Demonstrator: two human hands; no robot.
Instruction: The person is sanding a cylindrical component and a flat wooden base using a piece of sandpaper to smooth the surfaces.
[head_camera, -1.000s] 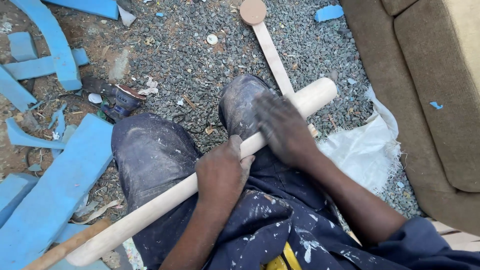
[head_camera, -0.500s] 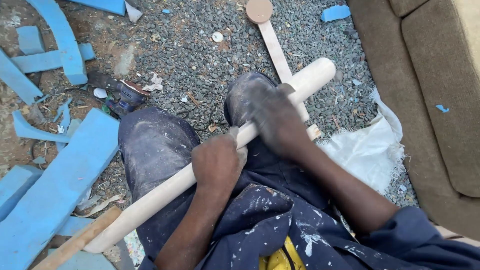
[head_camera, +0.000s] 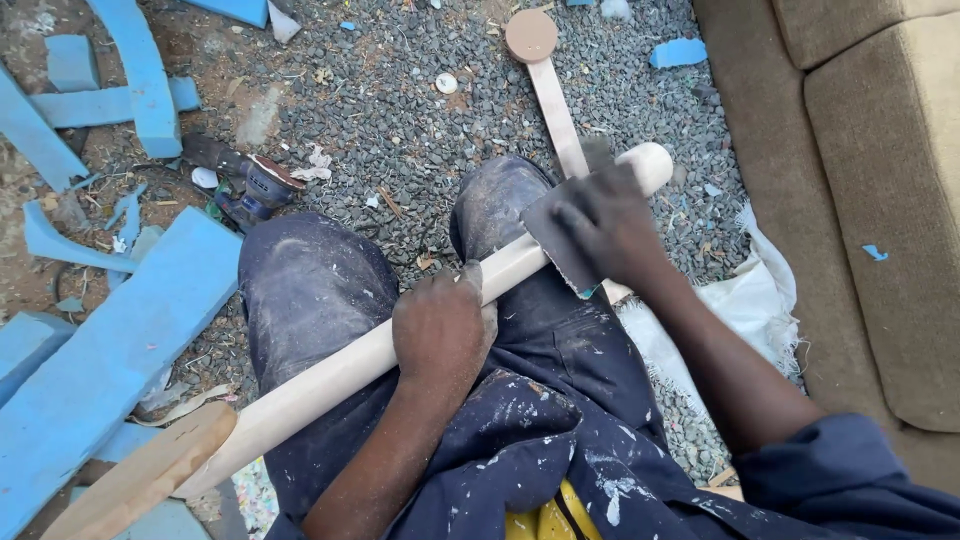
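A long pale wooden rod (head_camera: 330, 385) lies slantwise across my lap, its rounded tip up right near the sofa. My left hand (head_camera: 440, 330) is clamped around the rod's middle, resting on my thigh. My right hand (head_camera: 610, 225) presses a dark sheet of sandpaper (head_camera: 550, 230) around the rod close to its tip; the hand is motion-blurred. My dusty dark trousers (head_camera: 300, 290) sit under the rod.
A flat wooden paddle with a round end (head_camera: 540, 75) lies on the gravel ahead. Blue foam offcuts (head_camera: 120, 330) are piled at left, a small power tool (head_camera: 250, 185) beside them. A brown sofa (head_camera: 870, 200) stands at right, white cloth (head_camera: 740, 310) at its foot.
My right hand with the sandpaper has slid up the rod toward its tip. The left hand keeps its grip at mid-rod; the view has shifted slightly.
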